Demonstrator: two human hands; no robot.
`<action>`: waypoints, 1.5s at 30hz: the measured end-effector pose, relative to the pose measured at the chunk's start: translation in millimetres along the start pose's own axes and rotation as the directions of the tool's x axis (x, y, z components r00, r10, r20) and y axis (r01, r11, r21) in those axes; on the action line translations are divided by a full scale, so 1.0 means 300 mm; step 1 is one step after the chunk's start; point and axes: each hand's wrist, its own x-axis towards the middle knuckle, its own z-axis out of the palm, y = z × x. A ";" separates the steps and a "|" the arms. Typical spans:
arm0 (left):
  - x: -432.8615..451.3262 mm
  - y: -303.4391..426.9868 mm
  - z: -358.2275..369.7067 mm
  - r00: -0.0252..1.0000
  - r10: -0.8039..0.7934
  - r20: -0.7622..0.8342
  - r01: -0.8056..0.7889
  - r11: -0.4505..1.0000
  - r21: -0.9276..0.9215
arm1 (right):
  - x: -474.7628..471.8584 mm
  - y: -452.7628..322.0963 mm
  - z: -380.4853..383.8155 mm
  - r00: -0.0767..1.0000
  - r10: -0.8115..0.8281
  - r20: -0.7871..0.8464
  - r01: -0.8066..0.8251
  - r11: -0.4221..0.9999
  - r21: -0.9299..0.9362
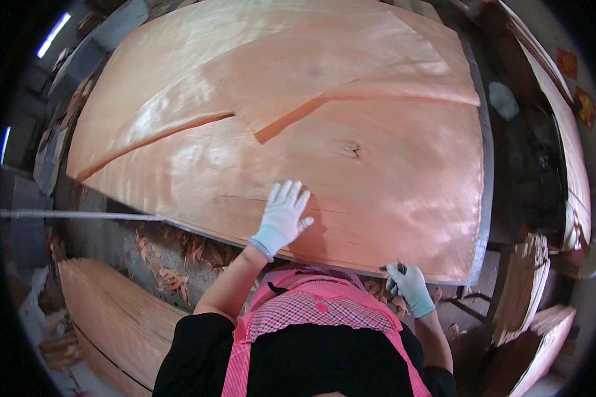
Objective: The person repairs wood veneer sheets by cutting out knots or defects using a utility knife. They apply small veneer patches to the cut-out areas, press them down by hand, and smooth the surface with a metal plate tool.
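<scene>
Large, thin wood veneer sheets point(402, 198) lie overlapping on a wide table in front of me. My left hand point(284, 211), in a white knit glove, rests with its fingers spread on the top sheet near the close edge, beside a thin crack in the wood. A small knot hole point(352, 149) shows farther up that sheet. At the table's near edge, to the right, my gloved right hand point(408, 285) is closed around a small dark tool point(401, 268), whose kind I cannot tell. Beyond the hands, a loose veneer piece point(288, 94) lies with a pointed corner towards me.
A stack of veneer point(124, 297) stands at the lower left, and more bundled veneer point(521, 290) at the lower right. Veneer scraps point(174, 283) litter the floor. A pale bar point(79, 215) reaches the table's left edge. A grey board edge point(483, 218) shows under the sheets.
</scene>
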 end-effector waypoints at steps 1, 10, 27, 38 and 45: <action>-0.026 0.000 0.022 0.996 -0.026 0.088 0.027 1.000 -0.009 | 0.044 -0.016 0.016 1.000 -0.024 -0.009 0.024 1.000 0.013; -0.141 -0.021 0.055 0.945 -0.280 -0.167 0.267 0.959 -0.096 | 0.241 -0.305 0.250 0.899 -0.423 0.114 0.431 0.901 -0.051; -0.522 -0.089 -0.033 0.709 -0.591 -0.384 0.426 0.793 -0.435 | 0.021 -1.076 0.686 0.361 -0.896 0.261 0.899 0.408 0.161; -0.571 -0.118 -0.357 0.380 -0.824 -0.420 -0.077 0.424 -0.902 | 0.035 -0.847 0.777 0.361 -0.876 0.318 0.848 0.451 0.279; -0.476 -0.044 -0.702 0.813 -0.245 -0.528 -0.074 0.856 -0.511 | 0.015 -0.548 0.779 0.304 -0.908 0.290 0.950 0.312 -0.019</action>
